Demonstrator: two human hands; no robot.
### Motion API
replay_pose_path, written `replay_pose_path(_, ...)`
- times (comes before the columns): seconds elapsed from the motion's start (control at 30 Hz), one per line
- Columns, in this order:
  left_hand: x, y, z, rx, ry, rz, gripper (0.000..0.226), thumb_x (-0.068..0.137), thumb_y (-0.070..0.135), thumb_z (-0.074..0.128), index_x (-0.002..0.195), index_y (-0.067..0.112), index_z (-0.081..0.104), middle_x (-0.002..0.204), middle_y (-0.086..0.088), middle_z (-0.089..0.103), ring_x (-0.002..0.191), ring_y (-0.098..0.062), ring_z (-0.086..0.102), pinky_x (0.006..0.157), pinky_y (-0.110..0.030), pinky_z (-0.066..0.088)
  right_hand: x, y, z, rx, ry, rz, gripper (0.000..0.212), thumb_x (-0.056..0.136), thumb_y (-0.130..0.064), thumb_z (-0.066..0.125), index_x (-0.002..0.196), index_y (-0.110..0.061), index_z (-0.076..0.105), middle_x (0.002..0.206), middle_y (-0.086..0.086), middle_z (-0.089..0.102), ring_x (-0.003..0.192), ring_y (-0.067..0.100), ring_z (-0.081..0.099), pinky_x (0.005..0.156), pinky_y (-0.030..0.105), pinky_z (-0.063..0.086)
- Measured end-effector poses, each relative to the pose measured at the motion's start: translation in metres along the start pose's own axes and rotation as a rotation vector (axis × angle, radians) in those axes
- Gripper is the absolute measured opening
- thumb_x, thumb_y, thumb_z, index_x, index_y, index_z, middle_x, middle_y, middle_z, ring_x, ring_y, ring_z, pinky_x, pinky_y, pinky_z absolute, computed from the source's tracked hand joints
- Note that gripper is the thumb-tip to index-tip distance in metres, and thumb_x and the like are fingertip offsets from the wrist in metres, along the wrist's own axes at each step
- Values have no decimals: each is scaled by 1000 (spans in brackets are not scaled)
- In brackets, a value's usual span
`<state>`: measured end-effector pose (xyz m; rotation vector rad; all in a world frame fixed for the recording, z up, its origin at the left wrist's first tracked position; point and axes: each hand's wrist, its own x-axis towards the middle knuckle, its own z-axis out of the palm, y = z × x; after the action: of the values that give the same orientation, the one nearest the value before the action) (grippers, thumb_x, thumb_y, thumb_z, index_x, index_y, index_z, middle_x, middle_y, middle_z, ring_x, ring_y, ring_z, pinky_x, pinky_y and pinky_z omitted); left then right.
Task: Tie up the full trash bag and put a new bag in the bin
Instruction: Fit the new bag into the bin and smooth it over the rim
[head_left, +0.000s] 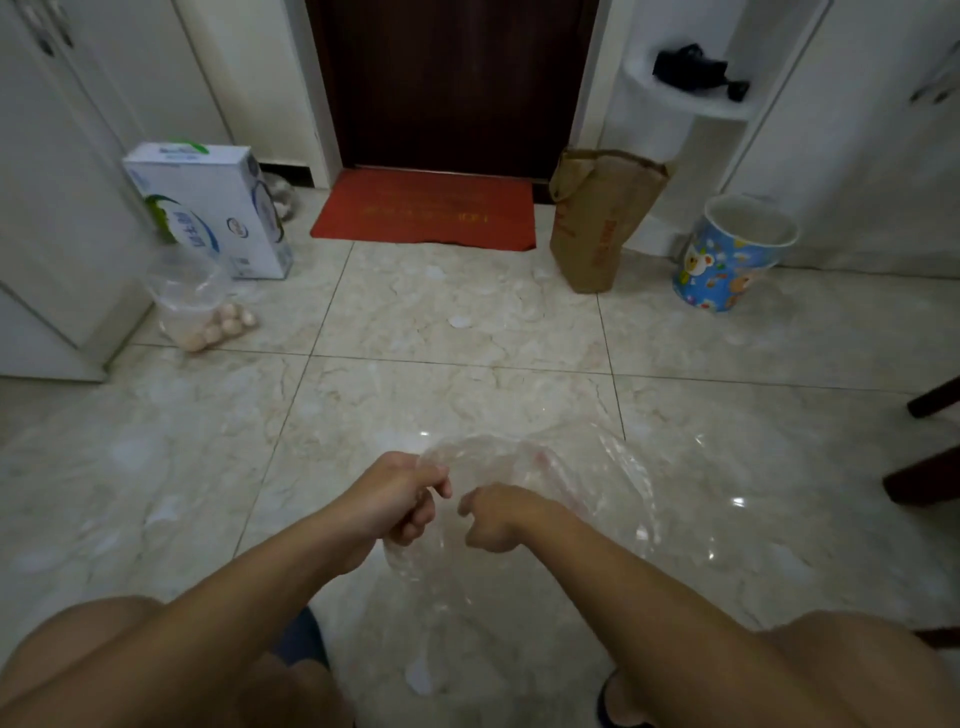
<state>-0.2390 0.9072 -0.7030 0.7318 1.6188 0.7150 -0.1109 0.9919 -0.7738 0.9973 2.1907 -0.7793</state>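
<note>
Clear plastic bag (524, 483) ballooning forward and right of our hands, our left hand (402, 499) pinching its rim, our right hand (493, 519) curled on the film alongside, patterned bin (732, 254) well beyond the bag, bare.

The floor (467, 374) is shiny stone tile — smooth, with pale marble swirls and bright spots of light. The new bag (582, 483) is thin clear plastic, crinkly and glossy. The bin (732, 254) looks like smooth plastic with cartoon pictures printed on it. The tall brown bag (597, 218) is matt paper, creased. The doormat (426, 210) is rough red cloth. The door (452, 78) is dark wood. The milk box (213, 208) is smooth cardboard — slightly shiny.
</note>
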Motion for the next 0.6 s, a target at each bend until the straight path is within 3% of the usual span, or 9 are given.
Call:
replay_pose_path(0.13,20,-4,-12,-87,-27,-34,29,100,22,43,81,7,58,49,-4,42,40,-16,37,41,-21,27,53,-2,27,-60,-101,45,55,97,-30,49,148,-11,38,153,15,38,136,32,41,109,41,38)
replay_pose_path(0.2,30,-8,-17,-137,-38,-60,29,100,22,42,81,8,58,49,-4,42,40,-16,36,41,-21,26,77,-2,42,-112,-119,83,59,95,-41,48,149,-18,37,155,14,33,138,35,37,112,48,34)
replay_pose_path(0.37,49,-14,-22,-179,-36,-104,29,99,23,43,81,9,60,49,-4,44,41,-16,39,45,-24,28,118,5,59,-154,-204,125,64,98,-43,42,155,-30,16,165,7,-6,150,37,-6,114,67,9)
replay_pose_path(0.5,64,-20,-17,-146,95,-91,24,96,17,45,84,5,62,50,-6,51,43,-17,46,44,-26,35,151,18,68,-209,-256,148,90,84,-61,60,155,-33,12,165,5,-3,150,37,-6,111,71,9)
replay_pose_path(0.6,72,-23,-18,-115,113,-111,24,96,16,47,87,2,64,50,-7,54,42,-17,49,41,-24,37,170,32,79,-282,-316,156,112,72,-55,77,155,-34,5,165,5,1,149,40,-3,106,77,13)
